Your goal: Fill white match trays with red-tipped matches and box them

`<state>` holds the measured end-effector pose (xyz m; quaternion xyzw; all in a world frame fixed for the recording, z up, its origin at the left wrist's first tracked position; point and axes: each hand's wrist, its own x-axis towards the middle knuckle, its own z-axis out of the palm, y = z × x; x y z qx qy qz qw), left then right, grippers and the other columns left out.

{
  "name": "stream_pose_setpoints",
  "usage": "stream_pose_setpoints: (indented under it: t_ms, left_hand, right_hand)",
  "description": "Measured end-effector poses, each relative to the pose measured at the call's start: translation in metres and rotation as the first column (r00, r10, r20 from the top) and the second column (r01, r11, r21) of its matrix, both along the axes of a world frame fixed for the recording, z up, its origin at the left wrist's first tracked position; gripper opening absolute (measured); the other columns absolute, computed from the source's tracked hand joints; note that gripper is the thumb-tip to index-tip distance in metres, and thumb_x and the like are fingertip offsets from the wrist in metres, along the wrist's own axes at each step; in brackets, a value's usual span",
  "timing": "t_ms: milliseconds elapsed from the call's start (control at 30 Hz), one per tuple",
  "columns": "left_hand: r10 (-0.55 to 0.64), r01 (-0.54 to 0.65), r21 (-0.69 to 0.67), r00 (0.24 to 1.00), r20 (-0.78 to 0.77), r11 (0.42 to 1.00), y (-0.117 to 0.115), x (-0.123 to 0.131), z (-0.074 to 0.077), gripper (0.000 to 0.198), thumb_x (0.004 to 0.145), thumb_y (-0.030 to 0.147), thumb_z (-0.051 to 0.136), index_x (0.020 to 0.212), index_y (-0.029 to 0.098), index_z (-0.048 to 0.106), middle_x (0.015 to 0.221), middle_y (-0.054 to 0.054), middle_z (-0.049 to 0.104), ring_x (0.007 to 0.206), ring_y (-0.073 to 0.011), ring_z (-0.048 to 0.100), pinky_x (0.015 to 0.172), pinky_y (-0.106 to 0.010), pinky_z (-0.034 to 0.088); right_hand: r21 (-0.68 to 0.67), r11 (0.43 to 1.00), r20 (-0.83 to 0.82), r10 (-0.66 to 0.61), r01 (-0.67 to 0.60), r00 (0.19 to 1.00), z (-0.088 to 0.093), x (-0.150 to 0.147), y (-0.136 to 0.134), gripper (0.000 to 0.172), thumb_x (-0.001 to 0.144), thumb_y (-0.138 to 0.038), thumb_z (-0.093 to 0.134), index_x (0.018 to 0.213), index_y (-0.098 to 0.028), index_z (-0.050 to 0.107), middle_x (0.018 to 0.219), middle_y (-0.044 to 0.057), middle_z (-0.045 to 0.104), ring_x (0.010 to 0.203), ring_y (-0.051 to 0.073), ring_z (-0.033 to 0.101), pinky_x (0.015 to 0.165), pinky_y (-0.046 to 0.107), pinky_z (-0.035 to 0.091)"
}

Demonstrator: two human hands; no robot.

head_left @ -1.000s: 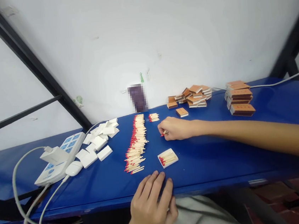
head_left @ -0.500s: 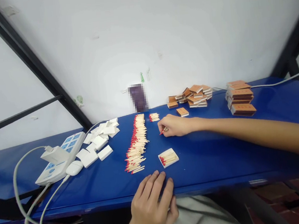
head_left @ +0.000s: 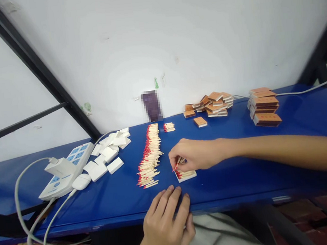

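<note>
Pinched in my right hand are a few red-tipped matches, held right over a small white matchbox tray. The tray contains more matches, and my hand covers its far part. My left hand lies with its fingers stretched at the front edge of the table, just below the tray, holding nothing. Left of the tray runs a long row of loose matches, red heads mostly to the left. A small bunch of matches lies apart beyond my right hand.
White tray pieces lie in a loose heap at left, beside a power strip with a plugged-in charger and white cables. Brown matchboxes are piled at the back; others stand stacked at right. One matchbox lies alone.
My right hand has come nearer and down, carrying the matches from behind the white tray to over it. My left hand has stayed put.
</note>
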<state>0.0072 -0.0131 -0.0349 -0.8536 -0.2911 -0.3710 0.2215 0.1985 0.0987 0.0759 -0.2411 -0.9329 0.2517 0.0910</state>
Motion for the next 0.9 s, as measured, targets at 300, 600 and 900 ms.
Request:
stream_pose_setpoints:
  t_ms: [300, 600, 900]
  left_hand:
    - [0.004, -0.004, -0.002, 1.000, 0.007, 1.000, 0.000, 0.000, -0.001, 0.030, 0.084, 0.015, 0.050, 0.107, 0.011, 0.068, 0.108, -0.014, 0.068, 0.103, -0.0288, 0.064, 0.087, -0.039, 0.051]
    - [0.041, -0.044, -0.048, 0.997, -0.058, 0.998, -0.003, 0.001, 0.004, 0.039, 0.089, 0.018, 0.049, 0.124, 0.011, 0.062, 0.139, -0.019, 0.052, 0.126, -0.0334, 0.052, 0.091, -0.041, 0.045]
    - [0.024, -0.029, -0.056, 0.997, -0.077, 0.998, -0.002, 0.001, 0.004, 0.039, 0.092, 0.021, 0.045, 0.125, 0.010, 0.062, 0.140, -0.019, 0.051, 0.124, -0.0323, 0.053, 0.094, -0.041, 0.041]
  right_hand:
    - [0.067, 0.997, 0.031, 0.042, -0.044, 0.999, 0.003, 0.003, -0.007, 0.015, 0.084, -0.010, 0.057, 0.090, -0.016, 0.070, 0.091, 0.004, 0.073, 0.082, 0.015, 0.065, 0.072, 0.023, 0.044]
    - [0.101, 0.993, 0.104, 0.049, -0.059, 0.993, 0.011, 0.004, -0.011, 0.012, 0.083, -0.018, 0.067, 0.095, -0.015, 0.069, 0.094, 0.005, 0.071, 0.086, 0.017, 0.063, 0.077, 0.023, 0.043]
    - [0.139, 0.986, 0.172, 0.063, -0.088, 0.983, 0.017, 0.008, -0.009, 0.012, 0.082, -0.016, 0.066, 0.093, -0.015, 0.071, 0.092, 0.006, 0.070, 0.084, 0.016, 0.060, 0.076, 0.024, 0.041]
